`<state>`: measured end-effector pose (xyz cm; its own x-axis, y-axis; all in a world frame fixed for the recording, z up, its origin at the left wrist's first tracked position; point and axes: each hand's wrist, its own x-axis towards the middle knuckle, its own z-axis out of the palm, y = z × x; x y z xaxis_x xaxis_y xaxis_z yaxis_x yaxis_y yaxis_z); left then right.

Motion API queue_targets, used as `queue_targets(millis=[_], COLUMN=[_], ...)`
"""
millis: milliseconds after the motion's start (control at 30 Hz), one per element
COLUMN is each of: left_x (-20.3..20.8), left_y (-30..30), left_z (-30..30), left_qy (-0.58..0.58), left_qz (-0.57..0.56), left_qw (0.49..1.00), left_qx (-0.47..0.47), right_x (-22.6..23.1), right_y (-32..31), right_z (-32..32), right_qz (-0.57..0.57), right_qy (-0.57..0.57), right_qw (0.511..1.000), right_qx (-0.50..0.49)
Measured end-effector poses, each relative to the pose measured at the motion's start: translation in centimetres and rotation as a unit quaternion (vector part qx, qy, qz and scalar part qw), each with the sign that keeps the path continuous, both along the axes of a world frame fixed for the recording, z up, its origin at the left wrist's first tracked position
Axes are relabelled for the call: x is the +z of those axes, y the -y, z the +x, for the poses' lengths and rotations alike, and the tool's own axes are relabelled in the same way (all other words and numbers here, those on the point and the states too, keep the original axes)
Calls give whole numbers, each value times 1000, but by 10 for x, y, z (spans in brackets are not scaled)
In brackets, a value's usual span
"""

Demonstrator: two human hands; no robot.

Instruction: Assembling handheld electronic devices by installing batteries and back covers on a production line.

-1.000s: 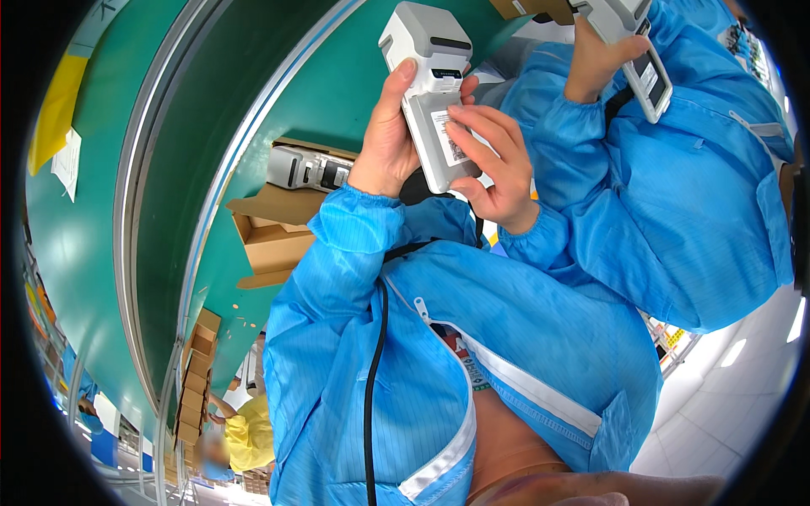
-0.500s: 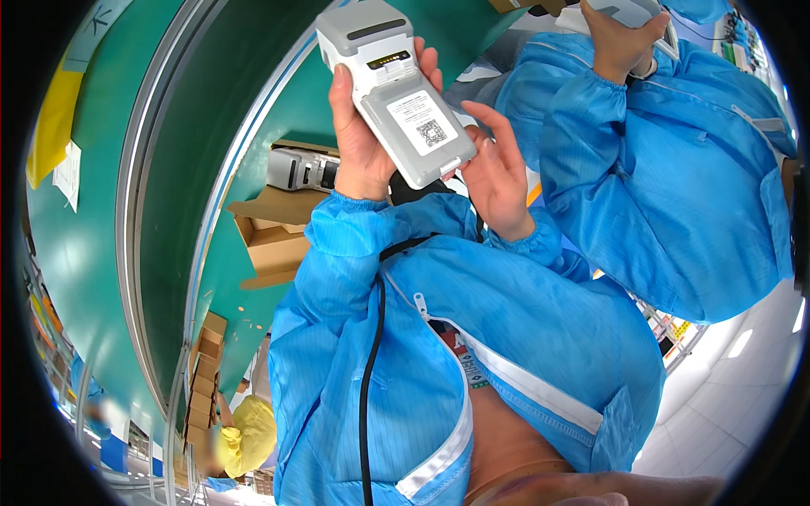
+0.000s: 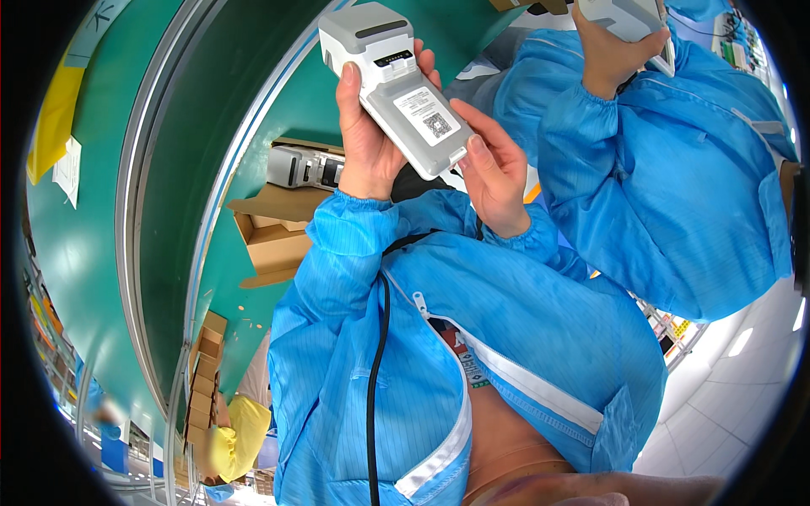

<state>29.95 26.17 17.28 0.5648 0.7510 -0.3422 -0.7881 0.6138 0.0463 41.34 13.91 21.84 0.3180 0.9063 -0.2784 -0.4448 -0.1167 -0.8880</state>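
Note:
A grey and white handheld payment terminal is raised in front of me, its back toward me. A white label with a square code sits on that back, and a row of dark contacts shows above it. My left hand is closed round the terminal, thumb on the near side and fingertips showing past the far edge. At the lower end, my right hand has its fingers and thumb closed on the corner. Below my left wrist lies an open cardboard box. Beside it, a similar terminal rests in another box.
A metal-railed dark green strip runs along the left of the green table. Several cardboard boxes line its near end. To the right, a co-worker in a blue smock holds another grey device. A black cord hangs down my front.
My right hand has closed in from spread fingers onto the terminal's lower corner. The terminal has shifted slightly. The co-worker's hand and device have moved a little left.

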Motion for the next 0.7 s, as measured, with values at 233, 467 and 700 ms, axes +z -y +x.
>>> queue_targets(millis=[233,467,700], left_x=[-2,8,22], left_y=[1,-3,-4], left_z=[-1,-15,-18], left_qy=[-35,-65,-5], left_qz=[46,143,188], left_qw=[998,988,982], left_qx=[-4,-6,21], right_x=[-1,-2,-5], right_y=[1,7,13], right_z=[-5,5,5], right_qz=[-2,13,80], right_qy=[-42,170,162], right_qw=[999,984,982], right_qx=[-34,45,53])
